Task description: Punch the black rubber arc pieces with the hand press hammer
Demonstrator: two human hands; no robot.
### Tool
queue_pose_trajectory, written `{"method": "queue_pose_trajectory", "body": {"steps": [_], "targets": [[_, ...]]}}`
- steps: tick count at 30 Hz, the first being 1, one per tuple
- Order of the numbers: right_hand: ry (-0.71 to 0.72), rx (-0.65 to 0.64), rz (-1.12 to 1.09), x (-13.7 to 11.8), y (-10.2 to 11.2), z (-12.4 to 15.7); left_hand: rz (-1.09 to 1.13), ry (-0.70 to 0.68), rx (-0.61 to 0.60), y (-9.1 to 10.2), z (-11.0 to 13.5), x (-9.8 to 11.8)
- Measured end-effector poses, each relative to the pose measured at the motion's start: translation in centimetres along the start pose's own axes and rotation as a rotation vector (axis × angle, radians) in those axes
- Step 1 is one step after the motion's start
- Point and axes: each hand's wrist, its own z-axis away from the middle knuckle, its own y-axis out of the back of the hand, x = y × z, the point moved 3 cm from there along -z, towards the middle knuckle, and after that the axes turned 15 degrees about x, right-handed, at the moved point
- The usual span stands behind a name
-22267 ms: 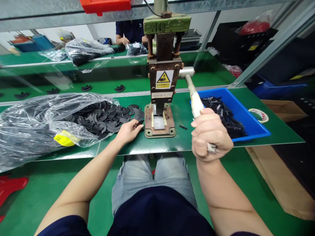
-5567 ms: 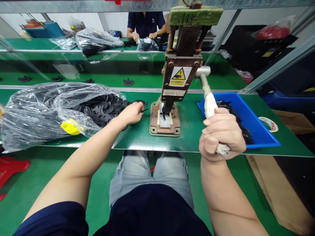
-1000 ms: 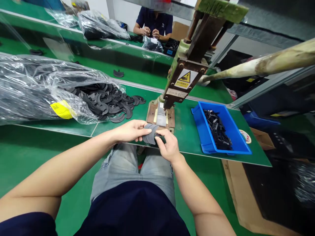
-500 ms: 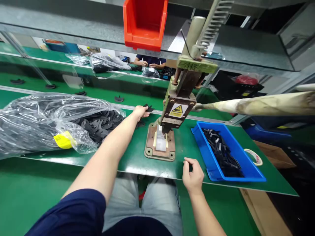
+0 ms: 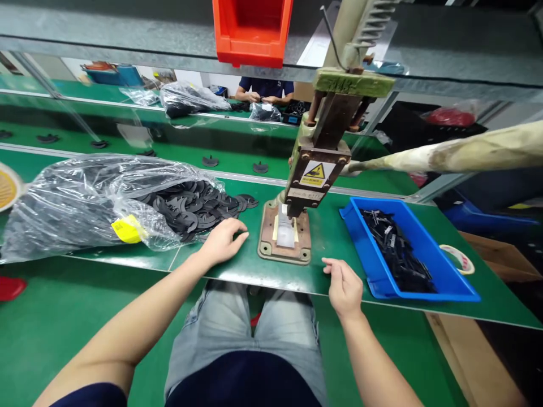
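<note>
My left hand [image 5: 224, 242] is low over the green bench, at the right end of a heap of black curved pieces [image 5: 193, 206]. Its fingers are loosely bent, with a gap to the thumb, and nothing shows in them. The heap spills from a clear plastic bag [image 5: 80, 203] with a yellow label. To the right, my right hand [image 5: 345, 287] hovers by the bench's front edge, index finger stretched and the others curled, holding nothing visible. Between the hands stands a press [image 5: 316, 172], its base plate [image 5: 265, 237] carrying a pale fixture [image 5: 285, 234].
A blue bin [image 5: 424, 237] of small black parts stands right of the press, a tape roll [image 5: 458, 259] beside it. Behind the bench, black curved pieces [image 5: 210, 161] lie spaced along a green strip. An orange bin [image 5: 252, 48] sits on the shelf above. Another person [image 5: 265, 90] works beyond.
My left hand has come back from the strip's edge to the bench, without the black curved piece it held. Another such piece now lies on the strip. My right hand stays near the front edge.
</note>
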Motion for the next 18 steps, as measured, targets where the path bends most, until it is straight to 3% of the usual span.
{"method": "queue_pose_trajectory", "body": {"steps": [3, 6, 9, 12, 15, 18], "targets": [[0.023, -0.102, -0.034, -1.8, 1.4, -1.6, -0.121, -0.173, 0.019, 1.1, 4.7, -0.4], [0.081, -0.074, 0.064, -1.9, 4.5, -4.9, -0.161, -0.243, 0.095, 1.3, 6.3, -1.1], [-0.014, -0.029, 0.364, 2.1, 8.1, -9.6, -0.178, -0.256, 0.165, 1.3, 6.3, -1.2], [-0.152, -0.272, 0.711, 7.9, 10.2, -13.4, -0.184, -0.261, 0.197, 1.2, 6.2, -0.9], [-0.205, -0.39, 0.785, 11.8, 10.8, -15.1, -0.195, -0.255, 0.264, 1.6, 6.5, -0.7], [-0.209, -0.475, 0.782, 13.3, 10.3, -15.0, -0.219, -0.251, 0.359, 2.3, 6.7, -0.7]]}}
